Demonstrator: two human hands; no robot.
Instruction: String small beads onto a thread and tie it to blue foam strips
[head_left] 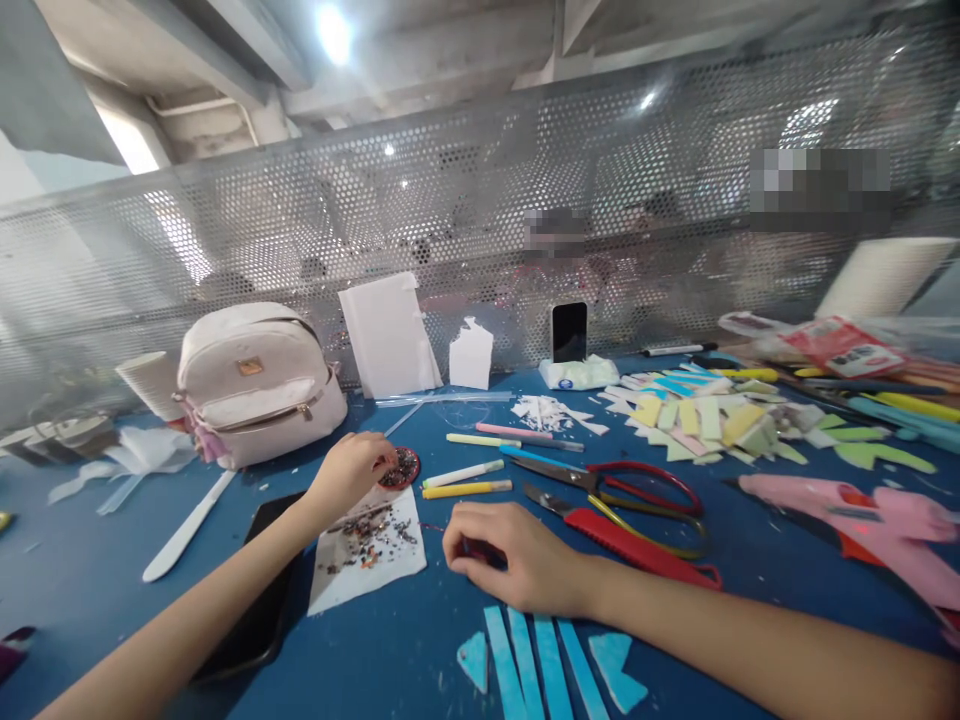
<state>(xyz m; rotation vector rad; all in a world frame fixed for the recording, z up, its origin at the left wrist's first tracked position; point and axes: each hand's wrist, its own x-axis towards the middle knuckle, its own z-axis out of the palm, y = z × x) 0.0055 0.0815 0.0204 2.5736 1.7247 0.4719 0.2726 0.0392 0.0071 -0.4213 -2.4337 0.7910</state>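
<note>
My left hand [352,475] is closed, fingertips pinched at the edge of a small round red dish [409,468] of dark glittery bits; what they pinch is hidden. Beneath the wrist, a white paper sheet [367,550] carries loose multicoloured sequin-like bits. My right hand [510,560] is curled on the blue table, right of that paper. A dark patch shows inside its fingers, too unclear to name. Just below it lie blue strips [551,665], a small blue triangular piece [472,660] and a notched blue piece [619,670].
Markers [465,490], scissors [637,480] and a red-handled cutter [637,545] lie right of centre. A pink glue gun [847,510] is at the right, below piled foam scraps [697,415]. Left are a black phone [255,600], a white plastic knife [187,530] and a backpack [259,390].
</note>
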